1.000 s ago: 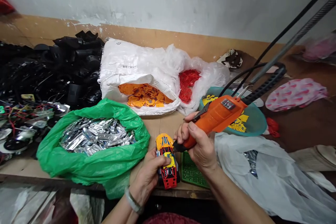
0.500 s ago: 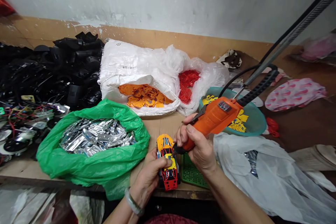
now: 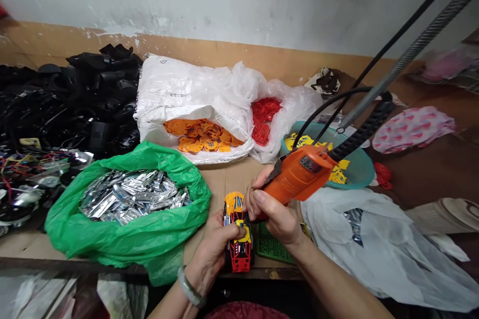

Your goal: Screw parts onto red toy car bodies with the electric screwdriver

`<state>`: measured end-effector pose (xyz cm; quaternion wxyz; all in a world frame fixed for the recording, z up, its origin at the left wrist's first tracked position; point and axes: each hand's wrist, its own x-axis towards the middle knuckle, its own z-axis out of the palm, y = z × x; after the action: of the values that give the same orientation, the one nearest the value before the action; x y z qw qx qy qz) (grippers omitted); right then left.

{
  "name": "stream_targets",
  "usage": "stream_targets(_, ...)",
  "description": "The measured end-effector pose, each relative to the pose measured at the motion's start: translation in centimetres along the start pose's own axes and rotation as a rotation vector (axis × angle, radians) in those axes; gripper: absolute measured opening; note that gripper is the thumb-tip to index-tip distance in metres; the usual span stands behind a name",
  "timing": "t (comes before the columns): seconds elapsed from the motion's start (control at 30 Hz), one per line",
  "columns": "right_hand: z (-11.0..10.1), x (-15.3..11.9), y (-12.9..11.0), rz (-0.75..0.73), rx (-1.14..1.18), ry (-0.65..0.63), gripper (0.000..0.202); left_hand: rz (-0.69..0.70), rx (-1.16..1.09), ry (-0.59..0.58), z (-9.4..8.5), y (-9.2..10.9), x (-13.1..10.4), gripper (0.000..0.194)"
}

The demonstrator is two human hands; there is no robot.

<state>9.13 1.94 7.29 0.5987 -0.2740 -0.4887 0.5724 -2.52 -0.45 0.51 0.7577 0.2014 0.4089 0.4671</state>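
My left hand (image 3: pixel 214 239) grips a toy car (image 3: pixel 239 260) with an orange hood, a yellow top piece and a red frame at the near end. The left thumb presses on the yellow piece. My right hand (image 3: pixel 275 212) is wrapped round an orange electric screwdriver (image 3: pixel 299 172), tilted so its lower end points at the car. Fingers and the car's edge hide the tip, so I cannot tell whether it touches. Beneath the right hand lies a green plastic basket (image 3: pixel 273 244), partly covered.
A green bag (image 3: pixel 190 159) of silvery parts stands left. White sacks (image 3: pixel 168 79) hold orange and red pieces behind. A teal basin (image 3: pixel 366 172) with yellow pieces and a white plastic bag (image 3: pixel 392 264) lie right. Black parts (image 3: pixel 97 84) pile up far left. A spring cable (image 3: pixel 407 55) hangs above.
The screwdriver and my right hand have shifted slightly left and tilted a little over the car. The spring and cable above it have slackened. The view has moved slightly.
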Motion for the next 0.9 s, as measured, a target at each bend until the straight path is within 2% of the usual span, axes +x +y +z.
stream_targets(0.13,-0.5,-0.5,0.6,0.015,0.007,0.0,0.027,-0.014,0.007,-0.014,-0.5,-0.6,0.0,0.034)
stream_targets(0.2,-1.1,-0.6,0.6,-0.026,0.029,0.045,0.028,-0.005,0.029,-0.005,-1.2,-0.8,0.0,0.04)
stream_targets(0.33,-4.2,-1.1,0.3,-0.064,-0.05,0.191,0.027,-0.009,0.08,0.078,-3.1,-0.8,0.1,0.049)
stream_targets(0.43,-6.9,-2.4,0.2,-0.044,-0.173,0.268,0.024,-0.033,0.048,0.1,-3.7,-0.7,0.0,0.049)
stream_targets(0.57,-9.1,-4.5,0.7,-0.071,-0.2,0.319,0.024,-0.06,-0.014,0.086,-3.2,-0.8,-0.2,0.048)
stream_targets(0.9,-9.7,-6.7,1.4,-0.093,-0.167,0.341,0.024,-0.063,-0.081,0.097,-2.3,-1.3,0.0,0.05)
